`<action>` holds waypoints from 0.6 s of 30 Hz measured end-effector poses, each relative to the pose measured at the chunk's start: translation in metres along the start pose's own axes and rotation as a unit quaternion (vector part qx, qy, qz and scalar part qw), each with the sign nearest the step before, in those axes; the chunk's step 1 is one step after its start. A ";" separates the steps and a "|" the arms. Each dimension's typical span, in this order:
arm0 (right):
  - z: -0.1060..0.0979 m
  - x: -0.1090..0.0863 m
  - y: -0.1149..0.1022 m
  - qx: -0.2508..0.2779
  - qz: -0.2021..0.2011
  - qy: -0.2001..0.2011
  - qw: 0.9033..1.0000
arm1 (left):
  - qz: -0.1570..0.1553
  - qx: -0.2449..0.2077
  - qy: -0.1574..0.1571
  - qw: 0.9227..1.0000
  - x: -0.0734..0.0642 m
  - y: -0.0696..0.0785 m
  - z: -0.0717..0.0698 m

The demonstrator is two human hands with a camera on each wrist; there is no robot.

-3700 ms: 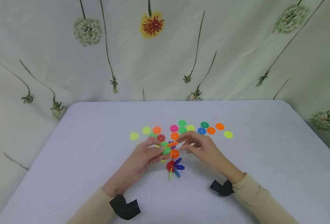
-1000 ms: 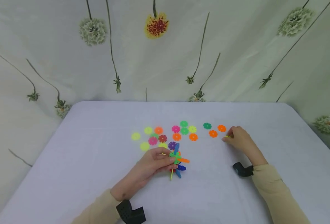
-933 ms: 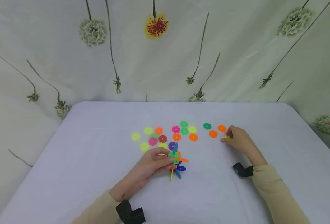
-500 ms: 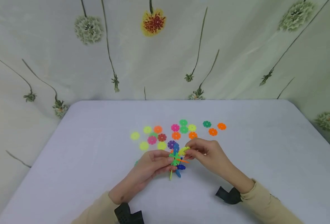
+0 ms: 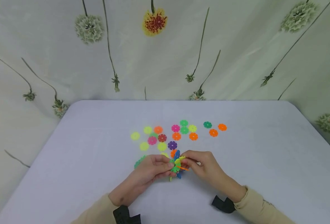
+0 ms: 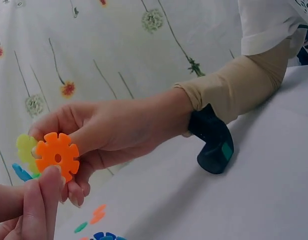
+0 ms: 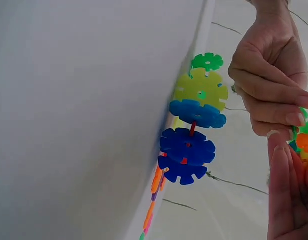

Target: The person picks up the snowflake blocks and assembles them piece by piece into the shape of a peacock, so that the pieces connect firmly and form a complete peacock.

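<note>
Above the table, my left hand pinches a green snowflake disc by its edge. A blue disc and an orange disc stand out from its rim. Between thumb and fingers, my right hand holds a yellow snowflake disc against the green disc's upper right rim. Whether its slot is seated cannot be seen. Below the hands stands a second cluster of joined discs, with dark blue discs, a yellow disc and red parts; the hands mostly hide it in the head view.
Loose snowflake discs lie flat beyond the hands, among them a purple disc, a pink disc and an orange disc. Green discs lie just left of the left hand. A floral cloth hangs behind the white table.
My right hand has picked up the yellow disc at the far right and brought it left to the green disc. The blue and orange discs were joined on earlier. Both hands have lowered slightly.
</note>
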State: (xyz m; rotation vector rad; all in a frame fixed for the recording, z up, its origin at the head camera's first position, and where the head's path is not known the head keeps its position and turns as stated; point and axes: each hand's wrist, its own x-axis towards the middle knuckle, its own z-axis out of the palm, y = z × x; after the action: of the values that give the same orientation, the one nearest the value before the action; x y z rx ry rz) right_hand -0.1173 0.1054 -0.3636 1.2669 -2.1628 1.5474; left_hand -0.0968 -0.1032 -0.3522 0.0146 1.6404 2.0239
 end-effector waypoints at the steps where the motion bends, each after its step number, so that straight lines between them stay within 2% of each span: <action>1: 0.001 -0.001 0.000 -0.009 -0.001 0.004 1.000 | -0.001 -0.003 0.000 1.000 0.000 -0.001 0.000; 4: 0.004 -0.004 -0.002 -0.007 0.035 0.021 0.999 | -0.001 -0.002 0.004 1.000 0.000 -0.001 0.001; 8: 0.009 -0.008 -0.003 0.055 0.085 0.042 0.994 | 0.003 -0.010 -0.004 1.000 -0.003 0.000 0.004; 10: 0.012 -0.011 -0.004 0.086 0.091 0.053 0.991 | 0.009 -0.020 -0.012 1.000 -0.004 0.001 0.005; 13: 0.014 -0.011 -0.006 0.102 0.084 0.069 0.989 | 0.018 -0.030 -0.025 0.999 -0.005 0.003 0.007; 15: 0.014 -0.010 -0.007 0.096 0.080 0.073 0.989 | 0.019 -0.028 -0.026 0.999 -0.005 0.004 0.007; 18: 0.009 -0.002 -0.007 0.063 0.085 0.043 0.993 | 0.022 0.003 -0.015 1.000 -0.003 0.007 0.000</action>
State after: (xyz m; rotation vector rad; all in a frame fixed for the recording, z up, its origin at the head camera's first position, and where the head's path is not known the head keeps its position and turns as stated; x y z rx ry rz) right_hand -0.1082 0.0983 -0.3634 1.0502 -2.1990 1.7952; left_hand -0.0969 -0.1048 -0.3446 0.0841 1.6403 2.0419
